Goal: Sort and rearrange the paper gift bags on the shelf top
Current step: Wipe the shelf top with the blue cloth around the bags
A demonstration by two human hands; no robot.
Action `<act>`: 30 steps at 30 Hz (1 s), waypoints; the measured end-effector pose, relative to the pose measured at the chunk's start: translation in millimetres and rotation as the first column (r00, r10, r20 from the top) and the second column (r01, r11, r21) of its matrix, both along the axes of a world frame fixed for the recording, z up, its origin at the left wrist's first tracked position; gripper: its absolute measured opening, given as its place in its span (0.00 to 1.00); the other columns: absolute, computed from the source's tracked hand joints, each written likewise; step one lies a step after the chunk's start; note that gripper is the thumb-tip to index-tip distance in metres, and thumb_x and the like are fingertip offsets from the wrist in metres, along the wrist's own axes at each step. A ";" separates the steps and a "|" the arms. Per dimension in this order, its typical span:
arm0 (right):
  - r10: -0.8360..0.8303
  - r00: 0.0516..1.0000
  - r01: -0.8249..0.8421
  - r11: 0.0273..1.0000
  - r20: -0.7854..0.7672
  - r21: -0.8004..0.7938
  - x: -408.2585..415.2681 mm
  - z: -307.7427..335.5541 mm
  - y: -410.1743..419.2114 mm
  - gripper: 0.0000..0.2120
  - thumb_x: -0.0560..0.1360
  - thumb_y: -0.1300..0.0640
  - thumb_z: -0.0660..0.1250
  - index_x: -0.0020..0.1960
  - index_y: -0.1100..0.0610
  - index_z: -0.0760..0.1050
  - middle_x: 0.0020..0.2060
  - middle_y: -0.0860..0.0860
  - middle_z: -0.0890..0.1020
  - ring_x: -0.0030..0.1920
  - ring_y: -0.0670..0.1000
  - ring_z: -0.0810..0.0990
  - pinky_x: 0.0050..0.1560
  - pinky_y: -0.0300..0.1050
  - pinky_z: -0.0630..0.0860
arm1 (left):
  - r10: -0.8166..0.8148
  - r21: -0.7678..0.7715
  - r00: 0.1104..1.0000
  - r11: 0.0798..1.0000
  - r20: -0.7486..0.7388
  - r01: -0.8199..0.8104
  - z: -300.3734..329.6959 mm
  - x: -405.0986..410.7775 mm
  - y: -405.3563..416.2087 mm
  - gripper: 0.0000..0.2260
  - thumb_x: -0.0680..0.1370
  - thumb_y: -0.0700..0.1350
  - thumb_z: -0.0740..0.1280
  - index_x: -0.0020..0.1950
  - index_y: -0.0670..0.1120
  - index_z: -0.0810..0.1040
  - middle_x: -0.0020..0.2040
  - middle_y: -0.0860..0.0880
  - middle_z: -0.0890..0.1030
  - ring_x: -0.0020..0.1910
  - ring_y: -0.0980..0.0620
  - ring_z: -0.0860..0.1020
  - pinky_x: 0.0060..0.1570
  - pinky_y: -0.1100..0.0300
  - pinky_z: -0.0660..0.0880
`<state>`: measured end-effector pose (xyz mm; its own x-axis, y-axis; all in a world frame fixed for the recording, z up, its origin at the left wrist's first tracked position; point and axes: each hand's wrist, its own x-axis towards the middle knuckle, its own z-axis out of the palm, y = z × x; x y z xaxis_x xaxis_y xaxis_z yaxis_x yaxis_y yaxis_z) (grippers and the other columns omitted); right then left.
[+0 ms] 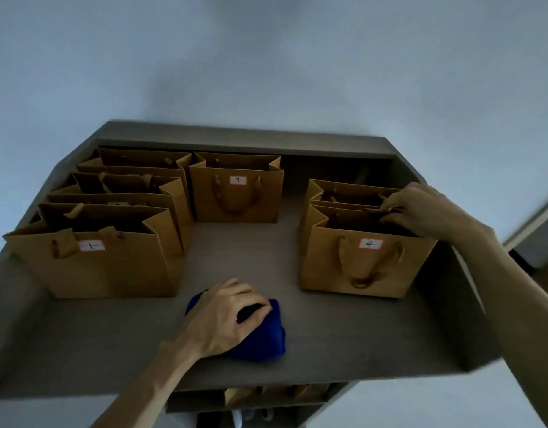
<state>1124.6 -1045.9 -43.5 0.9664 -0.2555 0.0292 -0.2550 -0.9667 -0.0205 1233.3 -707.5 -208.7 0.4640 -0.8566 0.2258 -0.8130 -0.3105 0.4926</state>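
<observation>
Several brown paper gift bags stand on the grey shelf top (260, 251). A row of three stands at the left, the front one labelled 1 (93, 261). One labelled 7 (237, 193) stands at the back middle. At the right stand two, the front one labelled 4 (359, 264) and another (337, 193) behind it. My right hand (420, 211) pinches the top rear edge of the bag labelled 4. My left hand (229, 316) grips a folded blue cloth (263, 338) lying on the shelf top near the front.
The shelf has a raised rim at the back (244, 140) and sides. A pale wall rises behind it. Below the front edge, more brown bags (275, 393) show on a lower level. A door frame edge (531, 230) stands at the right.
</observation>
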 end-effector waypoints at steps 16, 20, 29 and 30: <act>0.231 0.965 -0.247 0.960 0.126 0.131 113.8 39.6 68.0 0.15 0.77 0.44 0.66 0.61 0.49 0.76 0.56 0.45 0.79 0.54 0.45 0.76 0.57 0.48 0.74 | 0.040 -0.039 0.999 0.998 -0.029 -0.041 4.6 -4.1 4.2 0.19 0.80 0.63 0.53 0.57 0.59 0.80 0.55 0.65 0.79 0.55 0.67 0.73 0.62 0.64 0.65; 0.230 0.970 -0.235 0.971 0.077 0.049 174.3 24.2 95.3 0.15 0.77 0.46 0.66 0.62 0.48 0.76 0.60 0.48 0.79 0.59 0.51 0.77 0.57 0.53 0.75 | 0.041 -0.030 0.997 0.999 -0.062 -0.043 5.8 -3.5 4.6 0.17 0.81 0.62 0.54 0.56 0.58 0.80 0.54 0.64 0.80 0.55 0.65 0.74 0.63 0.59 0.66; 0.161 0.987 -0.157 0.972 0.010 -0.176 201.7 -4.5 86.9 0.13 0.78 0.51 0.66 0.62 0.46 0.77 0.58 0.52 0.80 0.58 0.56 0.78 0.50 0.51 0.73 | 0.054 -0.041 0.995 0.998 -0.088 -0.057 8.4 -2.7 5.0 0.14 0.82 0.58 0.57 0.56 0.57 0.81 0.53 0.62 0.81 0.54 0.66 0.74 0.62 0.62 0.67; 0.145 0.989 -0.141 0.975 0.010 -0.174 196.7 -2.6 79.7 0.13 0.78 0.51 0.67 0.63 0.46 0.77 0.59 0.51 0.79 0.58 0.55 0.78 0.50 0.51 0.73 | 0.052 -0.045 0.995 0.997 -0.085 -0.056 7.9 -2.3 4.7 0.15 0.82 0.59 0.57 0.56 0.57 0.81 0.53 0.63 0.81 0.54 0.66 0.74 0.62 0.63 0.66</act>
